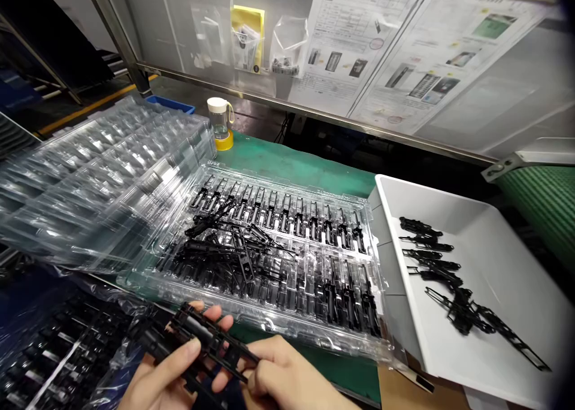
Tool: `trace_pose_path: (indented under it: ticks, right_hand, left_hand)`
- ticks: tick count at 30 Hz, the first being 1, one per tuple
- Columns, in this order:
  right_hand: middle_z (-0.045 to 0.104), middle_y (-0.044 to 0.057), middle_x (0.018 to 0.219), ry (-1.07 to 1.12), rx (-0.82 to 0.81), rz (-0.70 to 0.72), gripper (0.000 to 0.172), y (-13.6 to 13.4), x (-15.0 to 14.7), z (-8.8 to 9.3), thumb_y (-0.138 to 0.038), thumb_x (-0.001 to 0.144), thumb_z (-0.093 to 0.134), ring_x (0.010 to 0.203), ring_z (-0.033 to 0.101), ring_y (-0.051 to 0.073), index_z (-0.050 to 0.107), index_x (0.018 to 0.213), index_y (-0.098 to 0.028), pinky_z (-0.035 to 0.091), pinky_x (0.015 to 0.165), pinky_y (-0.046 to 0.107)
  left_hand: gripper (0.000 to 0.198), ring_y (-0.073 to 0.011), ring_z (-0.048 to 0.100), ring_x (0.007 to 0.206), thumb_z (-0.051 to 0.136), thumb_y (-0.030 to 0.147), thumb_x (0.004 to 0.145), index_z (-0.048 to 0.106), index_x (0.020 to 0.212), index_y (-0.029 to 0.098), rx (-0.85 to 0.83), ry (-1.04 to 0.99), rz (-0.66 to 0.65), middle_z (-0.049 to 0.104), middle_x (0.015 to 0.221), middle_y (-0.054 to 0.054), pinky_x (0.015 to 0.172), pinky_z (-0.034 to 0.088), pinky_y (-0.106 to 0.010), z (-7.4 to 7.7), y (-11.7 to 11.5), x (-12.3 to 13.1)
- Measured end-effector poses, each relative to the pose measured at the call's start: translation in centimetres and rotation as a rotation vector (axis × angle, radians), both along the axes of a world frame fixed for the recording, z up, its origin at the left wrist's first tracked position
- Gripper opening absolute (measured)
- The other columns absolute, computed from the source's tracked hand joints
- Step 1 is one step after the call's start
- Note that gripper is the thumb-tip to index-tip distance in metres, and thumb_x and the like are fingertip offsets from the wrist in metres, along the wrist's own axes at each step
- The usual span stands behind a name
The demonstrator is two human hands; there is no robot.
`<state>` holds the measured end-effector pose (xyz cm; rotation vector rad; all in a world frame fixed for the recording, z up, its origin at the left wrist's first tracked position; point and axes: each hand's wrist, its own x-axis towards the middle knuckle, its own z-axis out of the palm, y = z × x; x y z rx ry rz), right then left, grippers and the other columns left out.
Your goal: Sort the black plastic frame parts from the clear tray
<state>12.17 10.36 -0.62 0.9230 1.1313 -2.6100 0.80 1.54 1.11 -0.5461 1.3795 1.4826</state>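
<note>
The left hand [166,371] is closed around a black plastic frame [204,336], thumb laid along its top and fingers curled beneath, while the right hand [287,379] pinches the frame's thin right end between thumb and forefinger. The frame sits low in the view, just in front of the near edge of the clear blister tray [287,329] and above the edge of the bench. It looks slender and open-ribbed, so in my judgement it is best handled with a light grip at both ends, held level and without twisting, the fingers on the solid bars and not on the fine struts. The tray just beyond the hands has rows of the same black parts seated in its pockets, with a loose tangle of parts [229,245] lying across its left half. Left of it is a leaning stack of empty clear trays [99,170], and below that a bagged tray of parts [54,350]. To the right stands a white bin [503,236] with a few black pieces [444,272] scattered in it. Farther back, on the green mat [291,158], a small bottle [218,115] stands on a roll of yellow tape, and printed sheets [359,45] hang on the rear panel.
</note>
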Motion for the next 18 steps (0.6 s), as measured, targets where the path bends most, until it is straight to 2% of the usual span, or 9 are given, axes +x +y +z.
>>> trace_pose_path:
  ticks: [2,5,7,10,12,15,18]
  right_hand:
    - [0.039,-0.004,0.043,-0.058,0.371,0.025,0.017,1.0,-0.2,-0.6,-0.021,0.065,0.038,0.038,0.031,0.006,0.051,0.057,-0.014,0.022,0.039,0.018]
    - [0.042,-0.004,0.048,-0.253,1.002,-0.074,0.022,2.7,-1.2,-2.5,-0.037,0.073,0.042,0.047,0.036,0.009,0.051,0.07,-0.017,0.023,0.048,0.021]
    - [0.043,-0.004,0.048,-0.36,1.167,-0.099,0.021,3.7,-2.0,-4.0,-0.038,0.071,0.047,0.047,0.036,0.01,0.049,0.071,-0.018,0.021,0.049,0.023]
    - [0.044,-0.004,0.049,-0.356,1.143,-0.114,0.018,4.3,-2.7,-5.5,-0.033,0.068,0.051,0.048,0.036,0.01,0.045,0.061,-0.018,0.021,0.049,0.023]
    - [0.043,-0.004,0.049,-0.322,1.087,-0.132,0.021,4.3,-2.6,-5.7,-0.031,0.072,0.046,0.047,0.038,0.01,0.039,0.057,-0.018,0.023,0.048,0.022]
    - [0.047,-0.005,0.052,-0.255,0.951,-0.161,0.021,3.9,-1.7,-4.7,-0.032,0.081,0.03,0.041,0.041,0.007,0.03,0.064,-0.02,0.028,0.043,0.019]
    - [0.051,-0.005,0.058,-0.128,0.703,-0.27,0.019,3.1,-0.3,-3.1,-0.033,0.083,0.025,0.034,0.039,0.004,0.024,0.069,-0.021,0.026,0.036,0.016]
  left_hand:
    - [0.032,-0.0199,0.059,0.079,0.05,0.001,0.067,0.052,0.096,0.015,-0.015,-0.07,0.055,0.062,0.089,-0.007,0.06,0.052,-0.031,-1.0,-0.1,-0.6]
    - [0.026,-0.0131,0.058,0.066,0.048,0.009,0.071,0.053,0.096,0.013,0.084,-0.188,0.126,0.059,0.077,-0.005,0.062,0.051,-0.029,-2.1,-0.2,-1.5]
    - [0.027,-0.011,0.056,0.063,0.047,0.009,0.072,0.052,0.098,0.014,0.134,-0.181,0.123,0.055,0.073,-0.003,0.058,0.05,-0.027,-2.3,-0.2,-1.7]
    - [0.028,-0.009,0.054,0.058,0.046,0.004,0.071,0.051,0.096,0.016,0.108,-0.118,0.061,0.054,0.07,0.0,0.05,0.048,-0.022,-1.8,0.1,-1.6]
    - [0.026,-0.0091,0.054,0.054,0.046,0.001,0.07,0.05,0.092,0.015,0.07,-0.047,0.03,0.056,0.067,0.001,0.046,0.048,-0.021,-1.3,0.3,-1.5]
    - [0.027,-0.0119,0.058,0.056,0.045,-0.002,0.069,0.049,0.089,0.014,0.005,0.046,0.024,0.063,0.066,-0.001,0.047,0.048,-0.024,-0.8,0.7,-1.2]
    - [0.03,-0.0169,0.061,0.068,0.047,-0.005,0.066,0.048,0.089,0.016,0.016,0.078,-0.017,0.066,0.074,-0.006,0.049,0.049,-0.025,-0.5,1.2,-0.9]
